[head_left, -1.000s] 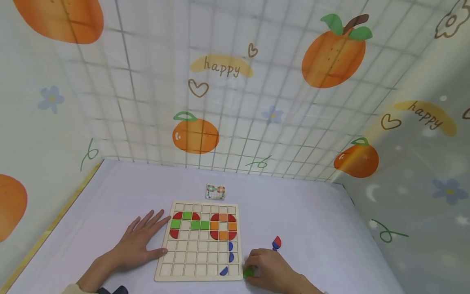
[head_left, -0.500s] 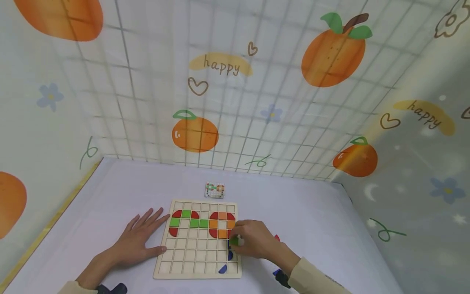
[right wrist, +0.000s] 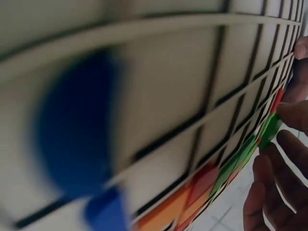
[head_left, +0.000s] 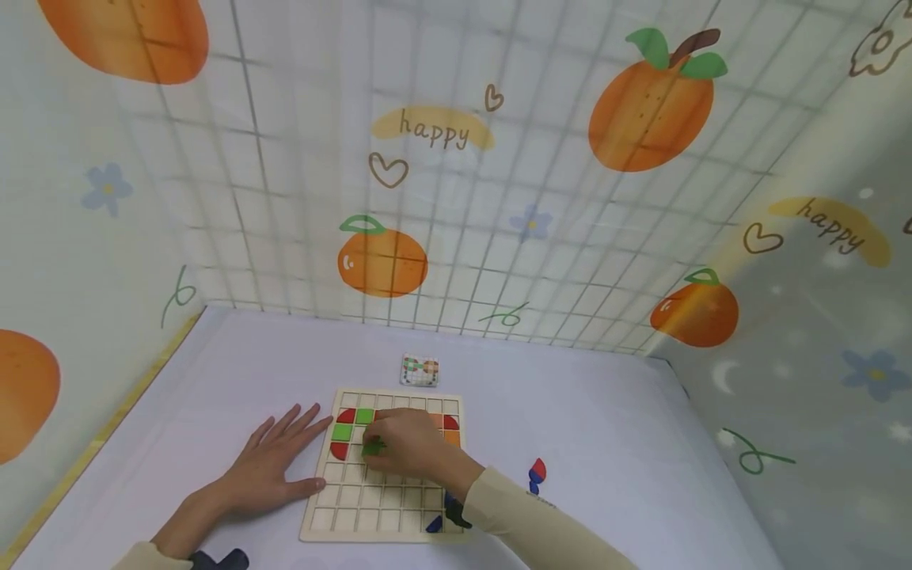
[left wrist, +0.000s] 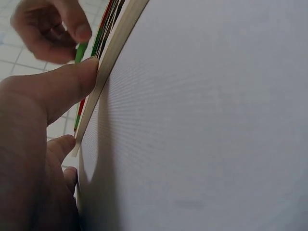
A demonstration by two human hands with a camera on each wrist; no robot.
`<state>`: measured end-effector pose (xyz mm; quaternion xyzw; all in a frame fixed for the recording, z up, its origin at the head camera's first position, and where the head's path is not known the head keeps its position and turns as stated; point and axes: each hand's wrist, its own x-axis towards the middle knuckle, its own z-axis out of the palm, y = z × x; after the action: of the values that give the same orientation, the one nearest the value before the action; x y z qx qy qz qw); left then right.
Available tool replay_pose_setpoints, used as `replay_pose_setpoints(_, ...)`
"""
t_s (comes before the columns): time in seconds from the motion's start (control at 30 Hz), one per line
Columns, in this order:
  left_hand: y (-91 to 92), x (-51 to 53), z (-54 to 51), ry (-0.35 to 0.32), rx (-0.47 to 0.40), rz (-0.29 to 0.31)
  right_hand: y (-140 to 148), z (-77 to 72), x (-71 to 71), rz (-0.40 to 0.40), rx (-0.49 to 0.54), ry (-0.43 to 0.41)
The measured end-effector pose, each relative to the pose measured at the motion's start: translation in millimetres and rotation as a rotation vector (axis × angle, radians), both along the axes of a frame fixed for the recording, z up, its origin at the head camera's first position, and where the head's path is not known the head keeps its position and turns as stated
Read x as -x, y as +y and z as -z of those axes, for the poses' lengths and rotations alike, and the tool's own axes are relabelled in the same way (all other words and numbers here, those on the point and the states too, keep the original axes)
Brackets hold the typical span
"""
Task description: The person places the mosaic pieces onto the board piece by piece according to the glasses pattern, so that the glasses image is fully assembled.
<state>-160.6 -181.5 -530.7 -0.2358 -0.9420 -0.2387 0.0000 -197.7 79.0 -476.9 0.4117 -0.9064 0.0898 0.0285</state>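
A square wooden grid board (head_left: 342,522) lies on the table, with red quarter-round, green and orange square tiles in its far rows. My right hand (head_left: 409,443) pinches a green square tile (head_left: 374,448) between thumb and fingers, over the board's left part. In the right wrist view this green tile (right wrist: 270,131) is tilted beside a red piece. My left hand (head_left: 274,463) rests with fingers spread, its thumb and a finger touching the board's left edge. A blue half-round piece (head_left: 434,524) sits in the near row; the right forearm hides others near it.
A small printed pattern card (head_left: 420,370) lies just beyond the board. To the right are a loose red piece (head_left: 539,466) and blue pieces (head_left: 533,482). A fruit-printed curtain (head_left: 456,261) stands behind the table.
My right hand has carried the green tile from the table at the board's right side, over its right edge, to the left part. The left hand has stayed in place.
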Motion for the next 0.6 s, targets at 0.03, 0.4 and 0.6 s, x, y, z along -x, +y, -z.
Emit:
replay_pose_setpoints(0.03,0.0,0.2,-0.5,-0.002,-0.001,0.003,-4.8,0.4,0.8,0.007,-0.012,-0.008)
replay_pose_setpoints(0.4,0.9,-1.3,-5.1,0.000,-0.002,0.002,-24.5,11.2,3.5,-0.008,-0.036,-0.038)
replay_pose_setpoints(0.6,1.5,-2.0,-7.3,-0.005,0.003,-0.007,-25.9,9.6,3.1,-0.019,-0.066,-0.035)
